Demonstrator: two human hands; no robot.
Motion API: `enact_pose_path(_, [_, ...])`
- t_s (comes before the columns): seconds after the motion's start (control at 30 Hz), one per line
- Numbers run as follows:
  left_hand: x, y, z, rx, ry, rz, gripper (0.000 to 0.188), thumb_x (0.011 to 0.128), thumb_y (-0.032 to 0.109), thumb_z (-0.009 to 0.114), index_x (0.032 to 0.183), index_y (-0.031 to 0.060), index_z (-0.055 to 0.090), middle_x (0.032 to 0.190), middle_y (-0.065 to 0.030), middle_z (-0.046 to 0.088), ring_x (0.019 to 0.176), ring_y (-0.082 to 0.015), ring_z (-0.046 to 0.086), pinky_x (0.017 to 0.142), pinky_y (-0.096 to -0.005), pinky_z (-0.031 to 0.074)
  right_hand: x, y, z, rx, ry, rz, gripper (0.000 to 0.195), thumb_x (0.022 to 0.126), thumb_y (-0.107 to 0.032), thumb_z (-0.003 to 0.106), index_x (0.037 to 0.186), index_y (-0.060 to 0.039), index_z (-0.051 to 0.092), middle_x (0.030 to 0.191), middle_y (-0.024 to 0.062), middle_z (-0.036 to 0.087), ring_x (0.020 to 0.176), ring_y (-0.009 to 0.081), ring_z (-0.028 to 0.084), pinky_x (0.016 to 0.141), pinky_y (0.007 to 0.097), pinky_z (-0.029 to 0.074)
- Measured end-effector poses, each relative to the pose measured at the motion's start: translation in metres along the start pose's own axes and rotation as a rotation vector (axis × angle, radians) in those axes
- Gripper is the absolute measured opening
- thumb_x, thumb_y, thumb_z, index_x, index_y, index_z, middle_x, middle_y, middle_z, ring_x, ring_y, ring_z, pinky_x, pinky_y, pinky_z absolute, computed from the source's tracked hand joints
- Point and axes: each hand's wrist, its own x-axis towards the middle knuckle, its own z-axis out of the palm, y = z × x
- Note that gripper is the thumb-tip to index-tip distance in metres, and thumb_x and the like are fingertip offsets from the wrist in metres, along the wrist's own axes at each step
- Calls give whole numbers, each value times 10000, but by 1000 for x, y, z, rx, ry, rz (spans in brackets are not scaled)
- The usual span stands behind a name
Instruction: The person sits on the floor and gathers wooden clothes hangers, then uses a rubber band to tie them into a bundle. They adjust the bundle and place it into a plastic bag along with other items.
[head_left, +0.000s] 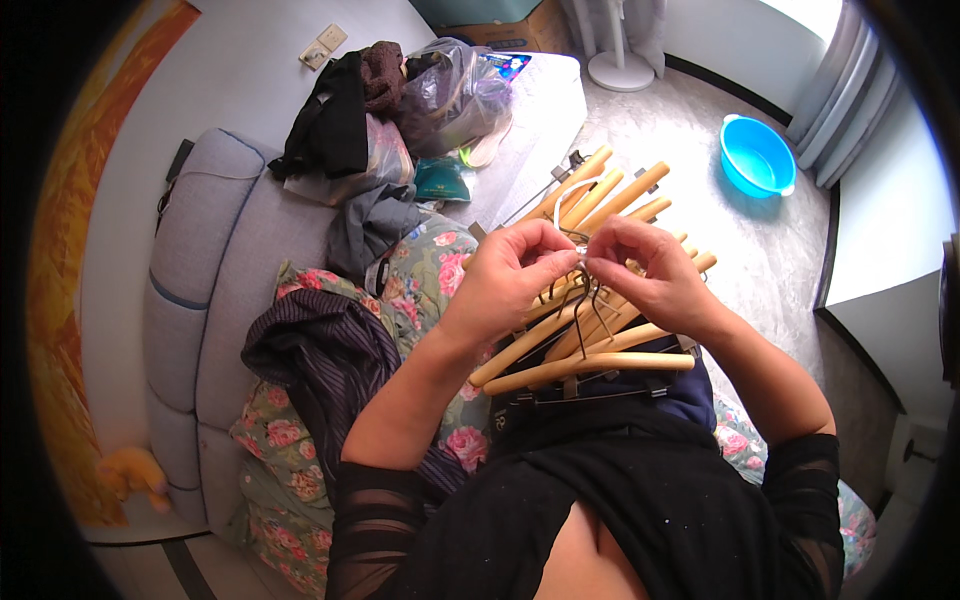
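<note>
A bundle of wooden clothes hangers (589, 365) with metal hooks and metal clip bars lies across my lap. Above the gathered hooks (583, 300), my left hand (517, 274) and my right hand (649, 270) meet fingertip to fingertip. Both pinch a thin whitish strip or cord between thumb and forefinger; part of it (559, 201) loops up beyond the fingers. The exact shape of the pinched part is hidden by the fingertips. Several rounded hanger ends (660, 171) point away from me towards the floor.
Left of me, a dark striped garment (322, 360) lies on floral bedding (281, 435) beside a grey padded backrest (240, 300). Farther off are a grey cloth (371, 225), a black garment (330, 120) and filled plastic bags (454, 97). A blue basin (757, 157) stands on the floor at right, near a white stand base (621, 71).
</note>
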Motion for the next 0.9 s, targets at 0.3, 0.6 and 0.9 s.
enact_pose_path(0.3, [-2, -1, -6, -34, 46, 62, 44, 918, 45, 584, 960, 38, 596, 833, 44, 554, 757, -27, 501, 697, -188, 415, 0, -17, -17, -524, -185, -194, 94, 862, -67, 602, 816, -31, 528, 740, 115, 548, 675, 285, 560, 602, 386, 433])
enact_pose_path(0.6, [4, -14, -31, -239, 20, 49, 96, 898, -24, 539, 895, 71, 549, 854, 40, 544, 787, -41, 510, 762, -178, 415, 2, -12, -34, -928, -319, -366, 51, 777, -39, 584, 788, -44, 535, 747, 115, 553, 717, 331, 574, 609, 430, 451])
enact_pose_path(0.9, [-7, 17, -38, 16, 57, 143, 67, 920, 41, 572, 945, 48, 634, 880, 12, 617, 825, -40, 533, 731, -194, 413, -1, -22, -32, -703, -303, -221, 111, 835, -48, 597, 773, -18, 510, 728, 121, 526, 692, 329, 560, 609, 419, 440])
